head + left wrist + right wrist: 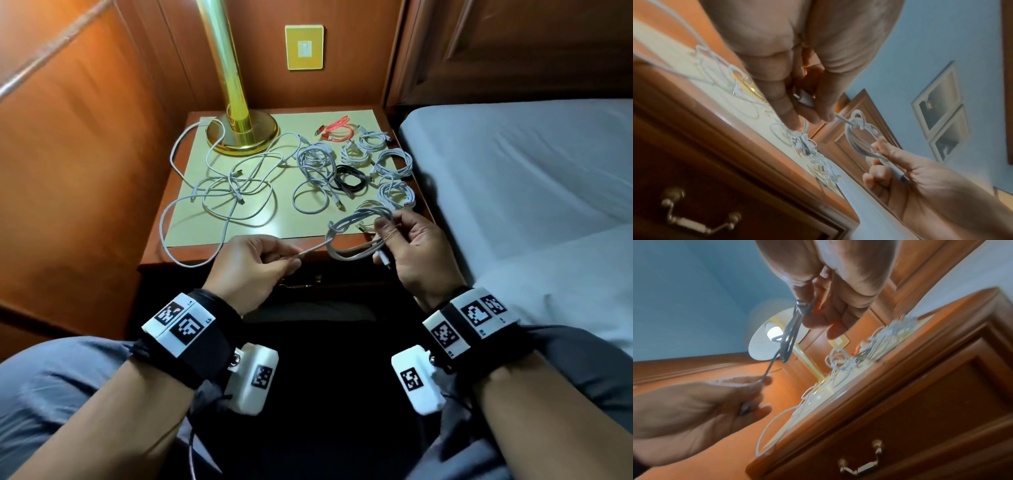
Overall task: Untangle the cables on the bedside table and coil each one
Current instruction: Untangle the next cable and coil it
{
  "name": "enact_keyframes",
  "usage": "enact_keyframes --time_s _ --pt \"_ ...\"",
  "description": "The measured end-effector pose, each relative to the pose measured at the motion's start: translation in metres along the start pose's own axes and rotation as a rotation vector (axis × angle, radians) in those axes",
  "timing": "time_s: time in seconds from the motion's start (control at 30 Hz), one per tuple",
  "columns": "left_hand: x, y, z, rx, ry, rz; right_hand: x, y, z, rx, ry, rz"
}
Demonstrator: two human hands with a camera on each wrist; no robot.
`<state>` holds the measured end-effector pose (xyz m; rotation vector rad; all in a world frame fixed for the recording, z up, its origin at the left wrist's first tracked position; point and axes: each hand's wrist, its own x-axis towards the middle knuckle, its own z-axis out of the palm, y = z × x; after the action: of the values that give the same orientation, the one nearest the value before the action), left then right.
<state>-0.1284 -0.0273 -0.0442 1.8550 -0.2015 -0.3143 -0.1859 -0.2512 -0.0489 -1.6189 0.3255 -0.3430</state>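
Right hand point(416, 245) pinches a white cable coil point(356, 236) by one side of its loops, held up off the near edge of the surface point(301, 226); a plug hangs below its fingers. Left hand point(255, 265) pinches the coil's free tail, stretched taut toward the wrap on the loops' left side, probably cinching the last turn so the bundle stays closed. Just beyond the right hand sit finished white coils point(394, 161), a black coil point(349, 178) and a red coil point(334, 128), seemingly parked to keep done work apart. Beyond the left hand lies the loose white tangle point(226, 192), one loop hanging over the surface's near edge, another strand running round the brass lamp point(239, 133) base. Hard to tell: how many cables make up the tangle, whether the wrap is knotted or just looped, and plug types. Wrist views are blurred; the coil looks dark against the lamp there.
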Motion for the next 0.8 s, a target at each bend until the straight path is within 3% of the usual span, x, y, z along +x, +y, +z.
enact_keyframes --time_s 0.17,0.3,0.6,0.8 --pt "0.006 -0.009 -0.005 0.030 -0.018 -0.040 -0.005 0.003 0.007 0.048 -0.002 0.027" --pt "-0.002 -0.018 0.012 0.090 -0.117 -0.034 -0.015 0.003 0.020 0.129 -0.068 0.094" --pt "-0.011 -0.007 0.032 -0.564 -0.100 -0.104 -0.027 0.001 0.029 0.105 -0.181 0.114" --pt "-0.017 -0.005 0.042 -0.647 -0.048 -0.047 -0.027 0.003 0.026 0.031 -0.095 0.051"
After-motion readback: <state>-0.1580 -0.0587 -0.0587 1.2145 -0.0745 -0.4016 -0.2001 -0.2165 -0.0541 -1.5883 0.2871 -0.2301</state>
